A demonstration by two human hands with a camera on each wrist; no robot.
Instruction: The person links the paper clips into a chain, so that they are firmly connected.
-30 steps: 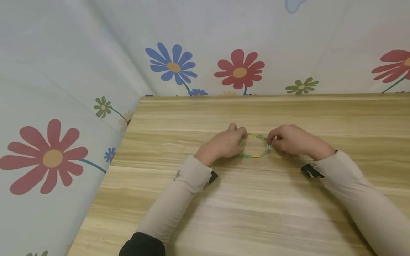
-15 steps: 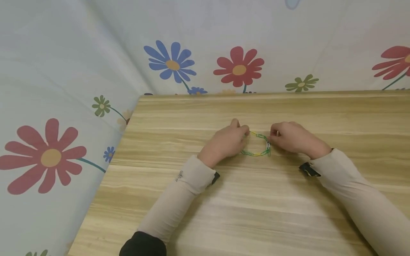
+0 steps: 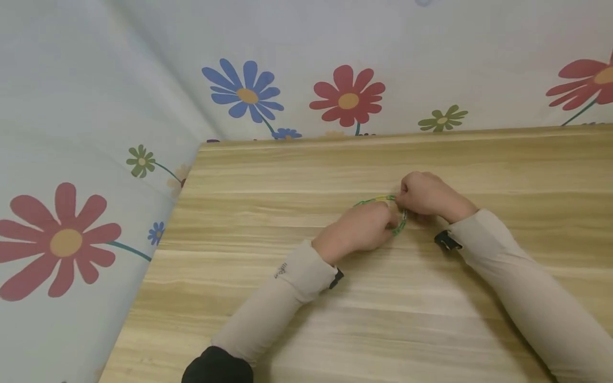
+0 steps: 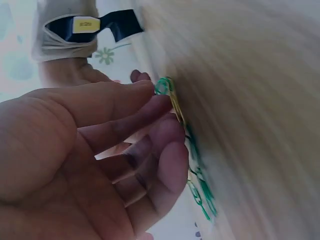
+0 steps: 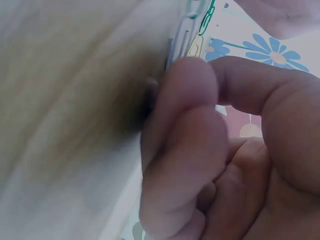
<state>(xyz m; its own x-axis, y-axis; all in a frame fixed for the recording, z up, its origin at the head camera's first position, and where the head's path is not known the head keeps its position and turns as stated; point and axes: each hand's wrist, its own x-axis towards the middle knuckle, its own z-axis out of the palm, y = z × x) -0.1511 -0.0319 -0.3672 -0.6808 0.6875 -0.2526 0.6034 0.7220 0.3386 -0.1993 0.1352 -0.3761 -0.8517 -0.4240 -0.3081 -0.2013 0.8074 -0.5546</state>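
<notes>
A chain of linked paper clips (image 3: 384, 198), green, yellow and whitish, forms a loop low over the table. My left hand (image 3: 364, 227) reaches across the loop and pinches its lower right part, hiding the near side. In the left wrist view, the thumb and index fingertips meet at a green paper clip (image 4: 162, 86), with a yellow one joined to it and more green clips trailing along the tabletop. Curled at the upper right of the loop, my right hand (image 3: 423, 194) pinches the chain beside a whitish paper clip (image 5: 184, 40).
The wood-grain table (image 3: 287, 175) spreads under both arms, its left edge slanting beside the flowered wall cloth (image 3: 143, 69). Dark straps (image 3: 447, 241) show at the cuffs of the light sleeves (image 3: 498, 260).
My left hand has moved right, from the loop's left side to its lower right part. The right hand, briefly just off the chain, has shifted slightly left and up to its upper right.
</notes>
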